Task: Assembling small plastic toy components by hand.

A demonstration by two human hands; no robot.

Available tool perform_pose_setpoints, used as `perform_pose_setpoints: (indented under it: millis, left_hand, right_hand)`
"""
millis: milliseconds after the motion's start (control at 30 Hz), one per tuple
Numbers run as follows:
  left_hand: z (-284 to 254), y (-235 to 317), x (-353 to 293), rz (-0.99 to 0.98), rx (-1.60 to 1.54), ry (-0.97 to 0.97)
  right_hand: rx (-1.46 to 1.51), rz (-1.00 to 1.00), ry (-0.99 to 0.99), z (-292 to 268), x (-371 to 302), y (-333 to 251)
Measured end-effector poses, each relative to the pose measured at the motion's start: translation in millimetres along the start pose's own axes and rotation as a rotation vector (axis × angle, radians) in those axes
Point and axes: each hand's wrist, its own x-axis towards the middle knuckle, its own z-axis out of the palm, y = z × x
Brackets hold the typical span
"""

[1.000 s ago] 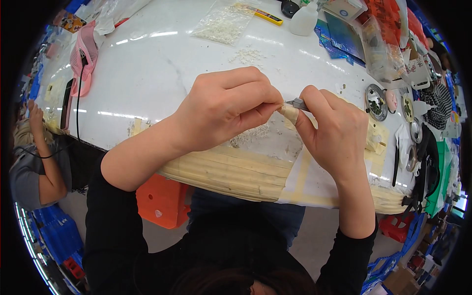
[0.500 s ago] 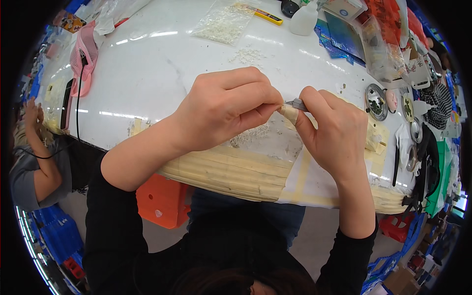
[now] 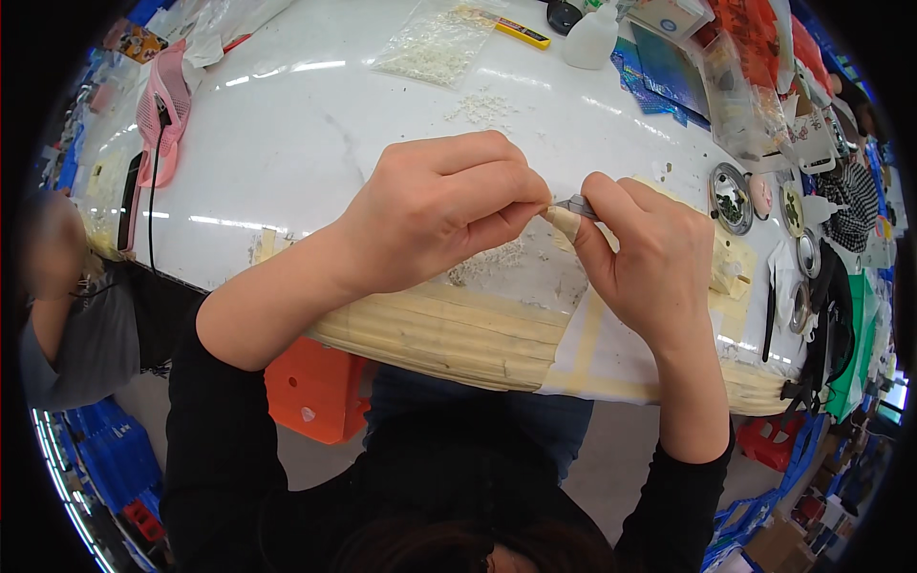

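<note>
My left hand [image 3: 439,210] is closed in a pinch above the table, its fingertips meeting on something too small to make out. Close against those fingertips, my right hand [image 3: 654,253] grips a short grey metal blade [image 3: 576,205] between index finger and thumb. Tan tape [image 3: 565,222] wraps the tip of the right thumb. Below the hands, small pale scraps [image 3: 492,260] lie scattered on the white tabletop [image 3: 277,124]; part of them is hidden by my left hand.
Beyond the hands are white crumbs [image 3: 482,107], a clear bag [image 3: 430,53], a yellow cutter [image 3: 522,34] and a white bottle [image 3: 590,40]. Round metal dishes [image 3: 731,199] stand at right. Tan tape strips [image 3: 439,329] cover the near edge. A co-worker's arm [image 3: 57,315] shows at far left.
The blade and right fingers have shifted very slightly at the left fingertips. The left hand looks almost still. At far left, the co-worker's hands have moved and are now blurred.
</note>
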Motion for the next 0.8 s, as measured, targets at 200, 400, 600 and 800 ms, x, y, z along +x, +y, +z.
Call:
perform_pose_setpoints:
  millis: [200,400,600,800]
  left_hand:
    - [-0.6,0.7,0.6,-0.018,-0.011,0.007]
    - [-0.3,0.6,1.1,-0.021,-0.029,0.015]
    - [-0.7,0.9,0.9,-0.034,-0.034,0.012]
    - [-0.1,0.6,0.8,-0.026,-0.033,0.018]
  right_hand:
    - [0.013,0.003,-0.012,1.2,-0.4,-0.4]
    - [0.037,0.010,-0.027,0.1,-0.6,0.7]
    - [0.052,0.032,-0.026,1.1,-1.2,-0.2]
    - [0.021,0.012,-0.002,1.0,0.5,0.6]
